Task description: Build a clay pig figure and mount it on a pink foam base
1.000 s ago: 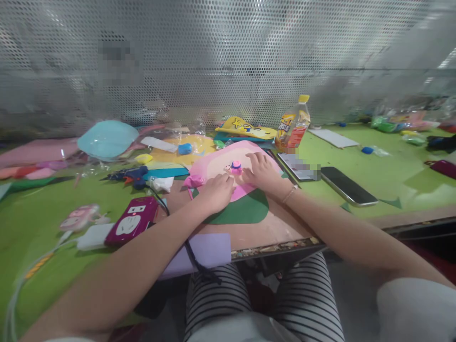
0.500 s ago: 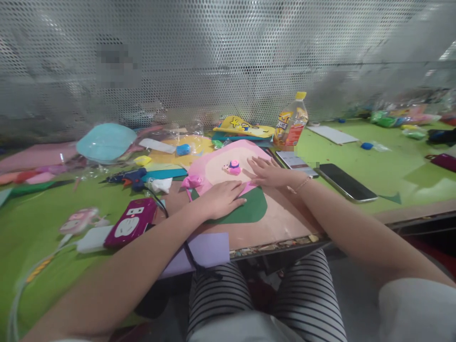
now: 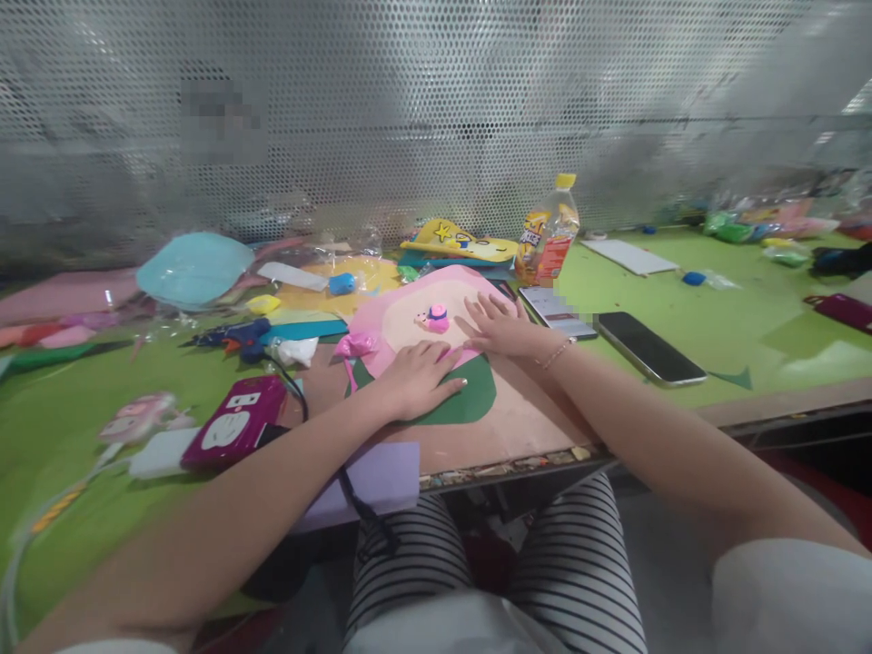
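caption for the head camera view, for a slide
Two open hands flank a small pink-and-blue clay-like snail figure on a pink-bordered sheet.

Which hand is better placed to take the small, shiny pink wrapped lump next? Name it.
Left, most likely. The left hand, fingers extended, is nearer the pink lump; the right hand is across the flat pink-bordered cream sheet from it.

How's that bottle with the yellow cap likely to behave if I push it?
The bottle stands tall and narrow, so a push up high would probably tip it. Its body looks rounded, so it might roll once down. The clear walls look plastic and may flex slightly.
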Motion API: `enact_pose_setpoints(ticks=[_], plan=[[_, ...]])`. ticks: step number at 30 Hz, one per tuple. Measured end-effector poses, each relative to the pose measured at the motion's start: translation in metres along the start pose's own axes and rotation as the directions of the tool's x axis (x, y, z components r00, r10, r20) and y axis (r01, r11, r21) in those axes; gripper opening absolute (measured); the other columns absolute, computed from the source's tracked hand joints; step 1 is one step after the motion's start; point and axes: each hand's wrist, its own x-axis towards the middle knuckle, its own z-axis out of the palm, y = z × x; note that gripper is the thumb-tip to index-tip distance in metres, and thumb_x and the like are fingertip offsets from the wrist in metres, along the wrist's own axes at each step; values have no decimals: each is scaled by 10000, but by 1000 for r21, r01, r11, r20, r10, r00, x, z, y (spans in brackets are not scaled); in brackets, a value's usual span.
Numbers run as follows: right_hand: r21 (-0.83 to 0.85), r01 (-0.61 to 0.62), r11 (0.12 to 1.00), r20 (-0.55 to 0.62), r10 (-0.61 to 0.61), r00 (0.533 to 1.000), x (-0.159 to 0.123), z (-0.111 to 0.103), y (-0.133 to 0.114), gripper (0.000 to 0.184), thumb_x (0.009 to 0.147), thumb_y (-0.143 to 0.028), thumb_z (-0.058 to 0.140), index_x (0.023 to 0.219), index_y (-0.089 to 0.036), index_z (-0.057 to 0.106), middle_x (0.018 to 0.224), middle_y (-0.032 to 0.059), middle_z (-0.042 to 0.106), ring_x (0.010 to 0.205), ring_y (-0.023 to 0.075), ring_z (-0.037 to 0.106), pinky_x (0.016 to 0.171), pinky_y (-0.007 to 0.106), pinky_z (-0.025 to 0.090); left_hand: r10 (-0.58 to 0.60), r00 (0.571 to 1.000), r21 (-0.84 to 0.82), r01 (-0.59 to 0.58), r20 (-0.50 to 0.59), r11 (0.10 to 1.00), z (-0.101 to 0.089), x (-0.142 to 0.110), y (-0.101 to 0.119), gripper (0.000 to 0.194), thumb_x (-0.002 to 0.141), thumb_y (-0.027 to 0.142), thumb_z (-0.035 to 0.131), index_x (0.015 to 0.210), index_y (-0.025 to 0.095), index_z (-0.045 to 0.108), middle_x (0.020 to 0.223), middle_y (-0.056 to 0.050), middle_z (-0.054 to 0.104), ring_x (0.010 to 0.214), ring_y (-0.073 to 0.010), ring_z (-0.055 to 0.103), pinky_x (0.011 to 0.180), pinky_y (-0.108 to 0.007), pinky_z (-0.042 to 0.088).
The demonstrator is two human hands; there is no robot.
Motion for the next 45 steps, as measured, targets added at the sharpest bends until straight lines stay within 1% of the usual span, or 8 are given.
enact_pose_setpoints(ticks=[11, 14, 18, 21, 28, 34, 41, 45], plan=[[-5, -83, 997, -92, 82, 992, 4, 8, 1, 646, 896, -577, 211, 1465, -304, 72, 1528, 120, 104, 1357, 388, 161, 940, 744, 135, -10, 1000, -9, 10, 13, 1000, -1, 0, -1, 579, 923, 536, 165, 1385, 226, 325, 1346, -101, 443, 1234, -263, 374, 983, -401, 301], [-37, -90, 995, -107, 85, 991, 1, 3, -1, 600, 912, -514, 237, 1460, -293, 132, 1521, 114, 152, 1359, 378, 154, 951, 737, 128, -2, 1000, -7, 2, 9, 1000, 0, -1, -2, 582, 925, 531, 158, 1386, 214, 322, 1350, -109, 439, 1237, -264, 374, 987, -403, 300], [0, -161, 987, -213, 157, 964, -7, -6, -11, 581, 930, -465, 212, 1447, -198, 209, 1509, 166, 161, 1342, 372, 210, 974, 699, 164, -8, 1000, -14, 8, 7, 1000, 0, -1, -2, 587, 927, 526, 166, 1393, 198, 308, 1369, -111, 427, 1257, -265, 366, 1004, -405, 295], [-17, -97, 995, -244, 90, 966, -9, -6, -23, 534, 938, -438, 220, 1414, -204, 285, 1509, 163, 167, 1360, 353, 166, 979, 689, 160, 3, 1000, -27, -3, 10, 1000, -2, -2, -2, 622, 928, 526, 172, 1403, 139, 282, 1406, -138, 386, 1290, -261, 338, 1032, -390, 275], [13, -143, 990, -207, 142, 968, 1, 7, -36, 665, 899, -576, 239, 1441, -191, 218, 1507, 178, 155, 1357, 353, 170, 970, 715, 108, -18, 997, -60, 23, 76, 998, -2, -5, -3, 741, 912, 569, 139, 1418, 32, 203, 1482, -195, 238, 1364, -270, 220, 1086, -387, 209], [58, -212, 976, -220, 220, 950, 0, 10, -30, 685, 903, -559, 255, 1459, -176, 139, 1506, 149, 181, 1353, 336, 185, 980, 710, 121, -71, 985, -67, 83, 158, 994, 1, -4, -3, 749, 911, 565, 124, 1435, 30, 150, 1510, -174, 141, 1393, -256, 130, 1114, -378, 154], [81, -248, 965, -182, 259, 949, -2, 9, -17, 637, 903, -554, 252, 1457, -265, 129, 1507, 108, 199, 1350, 333, 196, 966, 710, 167, -61, 988, -99, 76, 141, 992, -2, -4, -6, 783, 897, 591, 153, 1430, 17, 164, 1506, -183, 145, 1388, -263, 152, 1120, -367, 157], [56, -259, 964, -212, 265, 941, -5, 8, -16, 595, 919, -493, 263, 1453, -253, 160, 1484, 125, 253, 1325, 333, 245, 961, 709, 177, -111, 988, -117, 123, 103, 986, -8, -3, -10, 713, 916, 533, 168, 1401, 16, 250, 1479, -184, 252, 1366, -246, 238, 1112, -342, 195]])
